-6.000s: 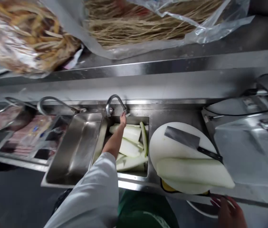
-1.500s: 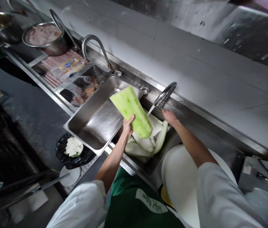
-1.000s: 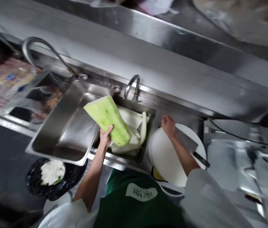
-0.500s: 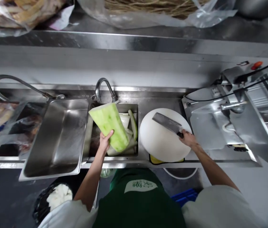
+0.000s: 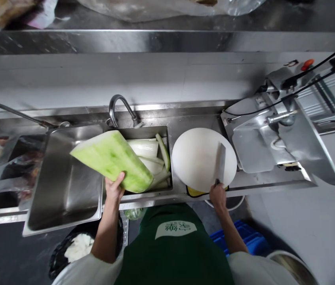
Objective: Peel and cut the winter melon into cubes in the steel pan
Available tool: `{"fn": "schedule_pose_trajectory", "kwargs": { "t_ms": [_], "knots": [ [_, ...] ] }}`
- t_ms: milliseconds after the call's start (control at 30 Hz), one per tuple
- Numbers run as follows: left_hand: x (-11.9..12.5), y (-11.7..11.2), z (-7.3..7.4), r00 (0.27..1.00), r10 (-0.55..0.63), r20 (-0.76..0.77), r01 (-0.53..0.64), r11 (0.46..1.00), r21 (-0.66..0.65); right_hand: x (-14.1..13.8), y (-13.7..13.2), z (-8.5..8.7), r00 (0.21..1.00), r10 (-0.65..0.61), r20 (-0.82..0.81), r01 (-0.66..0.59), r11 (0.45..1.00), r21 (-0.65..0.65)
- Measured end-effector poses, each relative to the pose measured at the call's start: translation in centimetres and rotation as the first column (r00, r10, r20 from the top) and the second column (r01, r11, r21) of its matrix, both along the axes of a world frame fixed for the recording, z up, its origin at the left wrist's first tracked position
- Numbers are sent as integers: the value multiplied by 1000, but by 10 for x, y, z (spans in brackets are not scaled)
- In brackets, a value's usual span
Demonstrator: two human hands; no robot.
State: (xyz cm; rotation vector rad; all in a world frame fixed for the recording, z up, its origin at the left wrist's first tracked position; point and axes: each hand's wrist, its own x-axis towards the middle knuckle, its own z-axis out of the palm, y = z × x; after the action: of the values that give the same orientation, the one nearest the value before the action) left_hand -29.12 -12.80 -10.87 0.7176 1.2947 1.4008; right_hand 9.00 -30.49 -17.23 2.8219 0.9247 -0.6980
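Note:
My left hand (image 5: 115,187) grips a large pale-green peeled piece of winter melon (image 5: 114,160), thumb on its near face. The melon is tilted above the sink basin (image 5: 167,158) and overlaps the edge of the steel pan to its left. Inside the basin lie several pale pieces of melon (image 5: 146,149) and a strip with green rind (image 5: 162,152). Around the handle of a cleaver (image 5: 221,162) my right hand (image 5: 217,194) is closed. The blade points away from me, over the right part of the round white cutting board (image 5: 194,158).
A deep steel pan (image 5: 80,190) stands left of the basin, under a curved faucet (image 5: 120,103). Right of the board is a metal slicer (image 5: 277,134) with a black cable. Below, a black-lined bin (image 5: 57,249) holds white scraps. A steel shelf (image 5: 167,41) runs overhead.
The melon piece has swung left and tilted flatter in my left hand. My right hand has moved left and nearer to me, turning the cleaver from slanting left to pointing away.

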Motion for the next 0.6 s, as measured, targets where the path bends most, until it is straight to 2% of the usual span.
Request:
{"fn": "schedule_pose_trajectory", "kwargs": {
  "t_ms": [67, 167, 300, 367, 433, 600],
  "knots": [
    [-6, 0, 3, 1000, -5, 4, 5, 1000, 2, -40, 21, -3, 997, 53, -47, -52, 999, 15],
    [-17, -3, 7, 1000, -4, 1, 4, 1000, 7, -109, 53, -8, 968, 197, -152, -188, 979, 73],
    [-34, -12, 14, 1000, 20, -17, -20, 1000, 5, -180, 96, -2, 863, 421, -280, -371, 904, 214],
    [-46, -21, 18, 999, 37, -28, -37, 999, 1, -198, 116, 6, 817, 489, -306, -421, 868, 264],
    [-59, -31, 22, 997, 69, -35, -69, 998, -2, -202, 137, 13, 801, 517, -301, -444, 851, 280],
    [-92, -58, 26, 977, 212, -19, -212, 977, 9, -187, 200, 28, 805, 553, -217, -496, 827, 265]
  ]
}}
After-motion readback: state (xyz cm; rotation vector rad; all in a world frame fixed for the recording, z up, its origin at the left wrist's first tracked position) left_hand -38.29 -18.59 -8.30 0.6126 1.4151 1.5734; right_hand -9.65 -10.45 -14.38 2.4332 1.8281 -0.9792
